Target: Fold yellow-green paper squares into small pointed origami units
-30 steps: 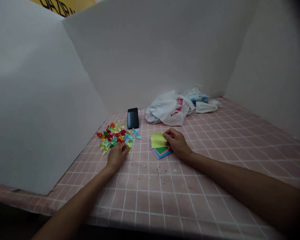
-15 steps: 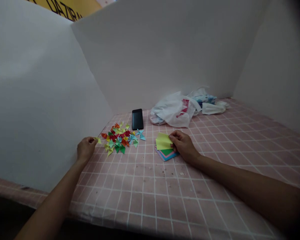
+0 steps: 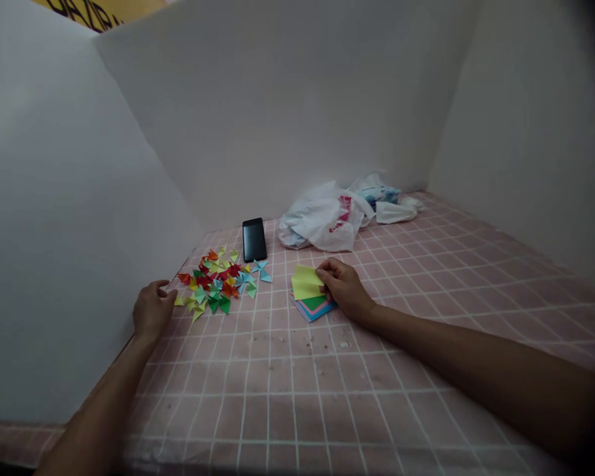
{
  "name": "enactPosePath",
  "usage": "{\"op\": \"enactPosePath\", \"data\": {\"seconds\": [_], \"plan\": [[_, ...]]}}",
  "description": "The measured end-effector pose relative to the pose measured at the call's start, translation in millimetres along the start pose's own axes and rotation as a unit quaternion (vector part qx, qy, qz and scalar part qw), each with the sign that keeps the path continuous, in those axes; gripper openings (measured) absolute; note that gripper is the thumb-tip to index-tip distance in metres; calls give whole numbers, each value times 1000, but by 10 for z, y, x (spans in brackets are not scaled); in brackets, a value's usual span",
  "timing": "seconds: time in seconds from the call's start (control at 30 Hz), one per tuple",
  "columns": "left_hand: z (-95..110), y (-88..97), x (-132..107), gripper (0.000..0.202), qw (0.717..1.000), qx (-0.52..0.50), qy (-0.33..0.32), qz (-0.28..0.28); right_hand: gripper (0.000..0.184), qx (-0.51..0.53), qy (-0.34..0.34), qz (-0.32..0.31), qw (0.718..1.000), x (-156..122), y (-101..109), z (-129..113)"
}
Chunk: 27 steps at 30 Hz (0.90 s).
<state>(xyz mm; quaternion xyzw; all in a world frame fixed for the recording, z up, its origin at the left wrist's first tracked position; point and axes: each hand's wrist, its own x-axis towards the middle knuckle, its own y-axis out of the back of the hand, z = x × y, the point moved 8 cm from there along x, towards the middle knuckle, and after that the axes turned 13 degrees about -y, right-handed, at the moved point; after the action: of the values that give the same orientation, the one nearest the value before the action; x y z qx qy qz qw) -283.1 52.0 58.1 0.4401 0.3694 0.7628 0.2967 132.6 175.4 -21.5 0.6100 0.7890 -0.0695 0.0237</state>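
On a pink checked cloth (image 3: 277, 410), the fingers of the left hand (image 3: 151, 312) are held parted, with nothing grasped, just beside the left edge of a cluster of folded paper pieces (image 3: 224, 305). A yellow sheet (image 3: 306, 283) is pinched at its right side by the right hand (image 3: 346, 291), its free part extended leftward over a coloured paper stack (image 3: 314, 305). Beyond are seen a phone (image 3: 254, 240) and, to its right, a white plastic bag (image 3: 317, 218).
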Motion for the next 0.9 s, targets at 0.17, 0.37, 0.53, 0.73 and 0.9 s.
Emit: {"op": "enactPosePath", "data": {"seconds": [0.17,0.37,0.53,0.73,0.9], "plan": [[976,-286,-229,41,982,-162,-92,-42,18,5,-1,-22,1000,-43,-42,-42],[1999,-877,-660,41,906,-365,-121,-175,15,7,-9,-92,996,-126,-185,-90],[2166,-1046,-845,32,858,-464,-82,-205,16,22,-29,-168,985,-166,-310,-53],[2053,-993,-879,31,839,-519,-28,-165,28,72,-74,-207,973,-208,-407,33],[2044,-1054,-945,27,825,-529,-23,-200,23,73,-72,-176,979,-204,-363,21]]}}
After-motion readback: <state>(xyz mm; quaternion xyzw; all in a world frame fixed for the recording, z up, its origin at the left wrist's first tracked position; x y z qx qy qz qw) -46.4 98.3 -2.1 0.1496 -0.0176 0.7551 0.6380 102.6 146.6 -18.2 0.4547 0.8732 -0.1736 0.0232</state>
